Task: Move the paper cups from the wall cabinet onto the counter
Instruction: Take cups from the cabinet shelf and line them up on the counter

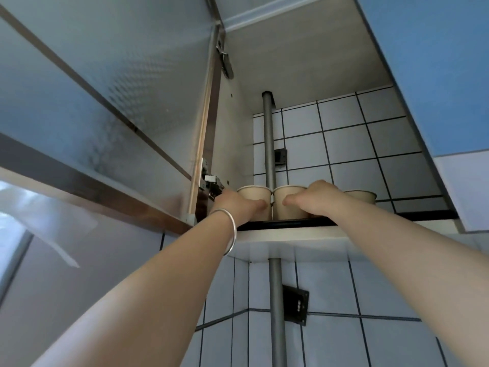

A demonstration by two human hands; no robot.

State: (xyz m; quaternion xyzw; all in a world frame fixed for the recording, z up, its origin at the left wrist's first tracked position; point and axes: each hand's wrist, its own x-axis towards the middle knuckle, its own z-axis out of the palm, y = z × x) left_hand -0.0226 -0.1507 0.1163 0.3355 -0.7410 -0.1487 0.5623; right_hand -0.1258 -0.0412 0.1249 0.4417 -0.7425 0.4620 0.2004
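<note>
I look up into an open wall cabinet whose bottom shelf [344,229] carries three beige paper cups. My left hand [238,203], a silver bangle on its wrist, grips the left cup [255,193], thumb across its front. My right hand [315,198] wraps round the middle cup [287,194], thumb on the near side. A third cup [361,196] stands untouched to the right, mostly hidden by the right hand. The counter is out of view.
The frosted glass cabinet door [111,102] stands swung open on the left, with hinges [211,184] close to my left hand. A grey vertical pipe [268,144] runs through the cabinet behind the cups. White tiled wall [344,141] forms the back.
</note>
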